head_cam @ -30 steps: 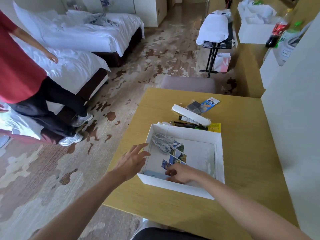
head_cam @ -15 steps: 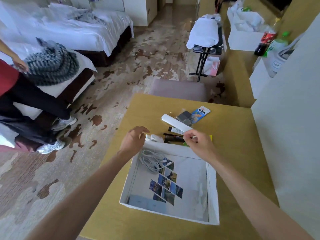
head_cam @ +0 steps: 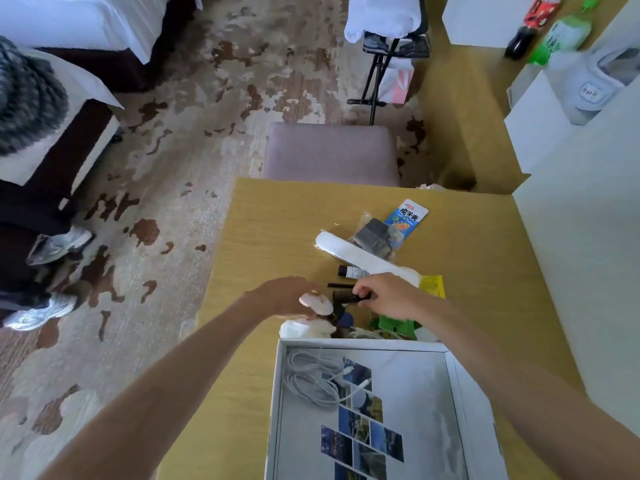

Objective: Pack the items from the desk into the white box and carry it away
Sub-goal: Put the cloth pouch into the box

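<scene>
The white box (head_cam: 360,344) lies open at the near edge of the wooden desk (head_cam: 485,258). A coiled white cable (head_cam: 311,379) and a photo-collage sheet (head_cam: 363,441) are inside it. Just beyond its far rim, my left hand (head_cam: 284,296) closes over a small pink round object (head_cam: 317,303). My right hand (head_cam: 391,296) pinches a black comb (head_cam: 344,296). Farther back lie a long white case (head_cam: 360,258), a black tube (head_cam: 353,271), a black pen (head_cam: 339,285), a blue snack packet (head_cam: 407,216), a yellow packet (head_cam: 433,285) and a green item (head_cam: 394,323).
A padded stool (head_cam: 329,154) stands against the desk's far edge. A person's legs and sneakers (head_cam: 41,313) are on the carpet at left, beside a bed (head_cam: 86,133). A white wall (head_cam: 588,271) borders the desk on the right. Bottles (head_cam: 554,36) stand on the far counter.
Both hands left the box and reached past its far rim to the loose items. The left closed on the pink object, the right on the comb. The view tilted down.
</scene>
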Motion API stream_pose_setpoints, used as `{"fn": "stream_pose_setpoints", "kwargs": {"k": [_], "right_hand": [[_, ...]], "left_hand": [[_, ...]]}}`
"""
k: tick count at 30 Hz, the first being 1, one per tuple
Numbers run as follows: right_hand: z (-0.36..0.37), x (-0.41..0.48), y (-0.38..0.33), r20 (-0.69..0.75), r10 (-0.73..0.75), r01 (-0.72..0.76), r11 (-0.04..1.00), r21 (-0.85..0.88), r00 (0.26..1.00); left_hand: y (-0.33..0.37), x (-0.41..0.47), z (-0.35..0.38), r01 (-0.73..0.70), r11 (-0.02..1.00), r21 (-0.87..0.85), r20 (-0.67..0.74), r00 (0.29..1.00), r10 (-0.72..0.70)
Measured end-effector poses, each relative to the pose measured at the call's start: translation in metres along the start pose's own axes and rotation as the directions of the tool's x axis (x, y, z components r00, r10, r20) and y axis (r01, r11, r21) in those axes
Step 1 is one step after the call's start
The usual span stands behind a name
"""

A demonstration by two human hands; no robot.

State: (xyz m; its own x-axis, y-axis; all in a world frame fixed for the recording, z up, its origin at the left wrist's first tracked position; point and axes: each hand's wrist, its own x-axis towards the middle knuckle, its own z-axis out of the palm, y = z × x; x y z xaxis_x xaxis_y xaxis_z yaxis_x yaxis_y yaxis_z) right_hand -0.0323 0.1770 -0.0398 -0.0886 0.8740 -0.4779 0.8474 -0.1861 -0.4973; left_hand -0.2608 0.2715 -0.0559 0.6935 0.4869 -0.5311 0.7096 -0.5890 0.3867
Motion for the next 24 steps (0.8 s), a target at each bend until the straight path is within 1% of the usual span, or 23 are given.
{"fn": "stream_pose_setpoints", "kwargs": {"k": [2,4,6,7,10,12,13,14,16,18,19,20,22,24], "right_hand": [[0.006,0.008,-0.013,0.032,-0.045,0.044,0.999,0.029,0.998],[0.01,0.013,-0.03,0.078,-0.109,0.107,0.994,0.037,0.991],[0.016,0.019,-0.048,0.12,-0.145,0.145,0.989,0.014,0.982],[0.019,0.022,-0.056,0.131,-0.159,0.163,0.986,-0.021,0.979],[0.029,0.027,-0.073,0.184,-0.153,0.181,0.972,-0.147,0.971],[0.031,0.025,-0.081,0.196,-0.144,0.185,0.959,-0.212,0.97],[0.029,0.021,-0.083,0.161,-0.155,0.189,0.956,-0.225,0.975],[0.026,0.016,-0.086,0.094,-0.162,0.178,0.963,-0.204,0.982],[0.014,0.002,-0.087,-0.106,-0.152,0.146,0.987,-0.063,0.983],[0.0,-0.021,-0.088,-0.337,-0.112,0.167,0.976,0.138,0.935],[-0.007,-0.036,-0.089,-0.441,-0.086,0.2,0.955,0.22,0.893],[-0.013,-0.052,-0.09,-0.524,-0.051,0.236,0.926,0.294,0.85],[-0.023,-0.087,-0.092,-0.618,0.028,0.308,0.849,0.43,0.785],[-0.029,-0.12,-0.087,-0.638,0.091,0.36,0.761,0.539,0.764]], "left_hand": [[-0.012,0.002,0.003,-0.017,0.997,-0.073,-0.107,0.994,0.009],[-0.026,-0.002,0.008,0.013,0.977,-0.214,-0.226,0.972,-0.062],[-0.038,-0.006,0.013,0.019,0.9,-0.436,-0.305,0.937,-0.168],[-0.042,-0.01,0.015,0.019,0.856,-0.517,-0.323,0.922,-0.215],[-0.045,-0.026,0.017,0.014,0.774,-0.633,-0.358,0.881,-0.309],[-0.042,-0.043,0.016,0.037,0.756,-0.653,-0.393,0.837,-0.381],[-0.04,-0.052,0.014,0.051,0.761,-0.647,-0.419,0.809,-0.411],[-0.037,-0.063,0.01,0.057,0.772,-0.633,-0.449,0.785,-0.427],[-0.027,-0.084,0.001,0.017,0.79,-0.613,-0.52,0.744,-0.42],[-0.01,-0.106,-0.01,-0.059,0.781,-0.622,-0.588,0.693,-0.417],[0.001,-0.116,-0.014,-0.089,0.779,-0.62,-0.622,0.66,-0.42],[0.015,-0.125,-0.017,-0.102,0.8,-0.591,-0.667,0.62,-0.414],[0.044,-0.142,-0.02,-0.066,0.899,-0.434,-0.783,0.521,-0.34],[0.075,-0.157,-0.018,-0.054,0.966,-0.254,-0.878,0.433,-0.206]]}}
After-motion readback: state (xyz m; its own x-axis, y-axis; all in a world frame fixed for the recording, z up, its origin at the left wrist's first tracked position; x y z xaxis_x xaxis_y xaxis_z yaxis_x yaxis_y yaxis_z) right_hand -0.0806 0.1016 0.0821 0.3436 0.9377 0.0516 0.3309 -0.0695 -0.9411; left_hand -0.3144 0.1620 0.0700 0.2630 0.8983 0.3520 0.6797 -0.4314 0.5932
